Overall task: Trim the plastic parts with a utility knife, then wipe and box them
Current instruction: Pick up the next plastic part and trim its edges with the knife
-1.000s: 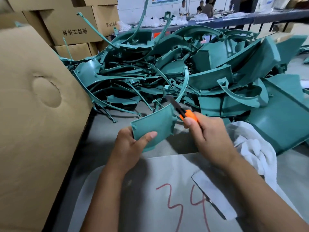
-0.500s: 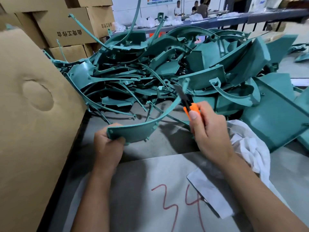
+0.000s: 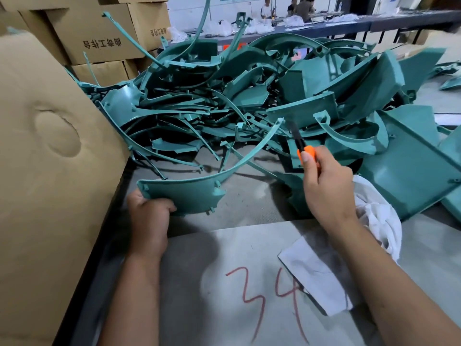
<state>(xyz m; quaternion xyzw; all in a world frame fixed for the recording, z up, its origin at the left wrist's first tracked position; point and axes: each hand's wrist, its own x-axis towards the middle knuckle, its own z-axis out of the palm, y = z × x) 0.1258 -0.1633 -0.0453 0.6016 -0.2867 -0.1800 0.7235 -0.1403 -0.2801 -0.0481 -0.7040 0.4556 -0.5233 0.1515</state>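
Note:
My left hand [image 3: 149,216] grips the wide near end of a long curved teal plastic part [image 3: 189,192], whose thin arm arcs up and away to the right. An orange utility knife [image 3: 303,148] sits in the grip of my right hand [image 3: 328,188], dark blade pointing up and away, just right of the part's thin arm and apart from it. Behind both lies a big heap of teal plastic parts [image 3: 249,96]. A white cloth [image 3: 376,221] is bunched under my right wrist.
A large open cardboard box [image 3: 50,171] leans along the left side. Stacked cartons [image 3: 99,38] stand at the back left. On the grey table [image 3: 224,283], red marks read "34" beside a white paper scrap [image 3: 314,273]. People work at a far bench.
My left hand turned the part from face-on to lying flatter and lowered its wide end to the left. The right hand with the knife drew slightly right, off the part.

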